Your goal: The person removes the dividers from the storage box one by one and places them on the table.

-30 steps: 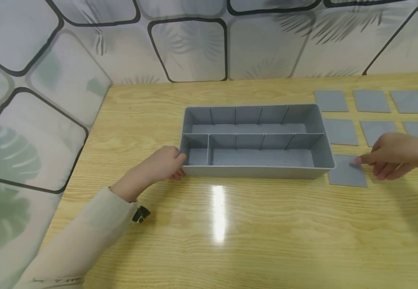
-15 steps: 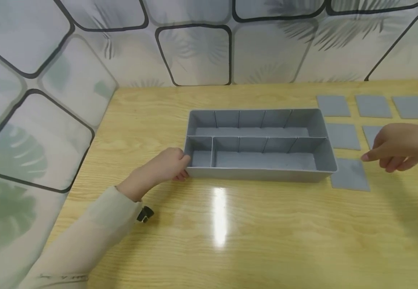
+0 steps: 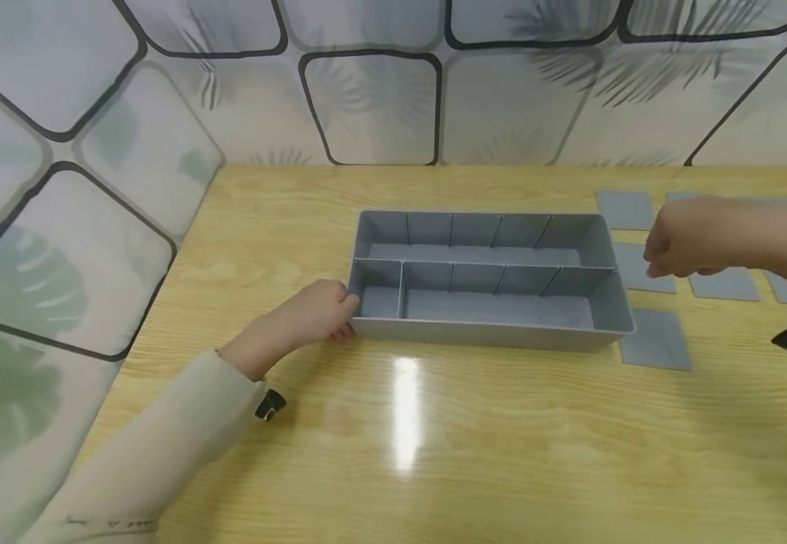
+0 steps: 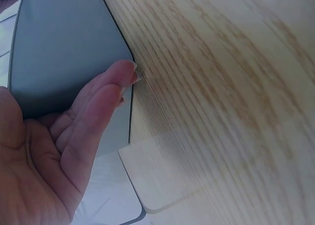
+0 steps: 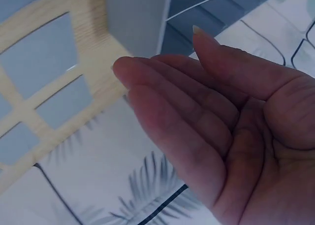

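Note:
A long grey divider box stands on the table, with two long rows; a thin partition cuts off a small cell at the left of the near row. At its near left corner my left hand grips the box, thumb at the rim. In the left wrist view the fingers lie against the outer wall, near the tabletop. My right hand hovers over the grey square plates at the right, partly hiding some. In the right wrist view the fingers are loosely bent and hold nothing.
Several flat grey squares lie in rows right of the box, among them a far one and a near one close against the box's corner. A patterned wall covering rises behind the wooden table and at its left.
My right hand has lifted off the nearest grey square and moved away and slightly left, over the farther squares. The left hand stays at the box corner. The head view has shifted slightly.

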Motion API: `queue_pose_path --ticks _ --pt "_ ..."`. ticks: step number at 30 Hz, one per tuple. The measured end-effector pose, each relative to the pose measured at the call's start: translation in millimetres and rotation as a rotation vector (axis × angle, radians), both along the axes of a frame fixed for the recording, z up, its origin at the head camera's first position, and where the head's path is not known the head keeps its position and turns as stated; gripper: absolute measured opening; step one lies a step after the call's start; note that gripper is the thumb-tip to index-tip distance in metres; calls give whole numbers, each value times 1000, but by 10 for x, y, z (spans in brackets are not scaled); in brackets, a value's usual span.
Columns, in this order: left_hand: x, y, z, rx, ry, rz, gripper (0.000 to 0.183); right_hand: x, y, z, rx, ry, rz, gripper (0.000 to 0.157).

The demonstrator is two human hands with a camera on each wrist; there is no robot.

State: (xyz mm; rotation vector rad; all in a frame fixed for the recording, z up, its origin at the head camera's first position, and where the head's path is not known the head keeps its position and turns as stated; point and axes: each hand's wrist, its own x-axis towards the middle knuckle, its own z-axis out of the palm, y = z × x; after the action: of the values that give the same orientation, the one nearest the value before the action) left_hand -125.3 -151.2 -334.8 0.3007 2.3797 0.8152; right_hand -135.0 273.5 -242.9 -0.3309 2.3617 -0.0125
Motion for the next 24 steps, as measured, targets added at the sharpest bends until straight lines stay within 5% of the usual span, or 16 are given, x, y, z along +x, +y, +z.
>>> queue_pose_path --ticks 6,14,24 --pt "18 -6 -5 15 10 -10 34 -81 -334 92 -22 38 83 26" --pt "9 -11 8 6 0 5 35 -169 -833 130 -13 199 213 11" --pt "6 -5 -14 1 4 -3 34 -158 -1277 133 0 212 202 15"
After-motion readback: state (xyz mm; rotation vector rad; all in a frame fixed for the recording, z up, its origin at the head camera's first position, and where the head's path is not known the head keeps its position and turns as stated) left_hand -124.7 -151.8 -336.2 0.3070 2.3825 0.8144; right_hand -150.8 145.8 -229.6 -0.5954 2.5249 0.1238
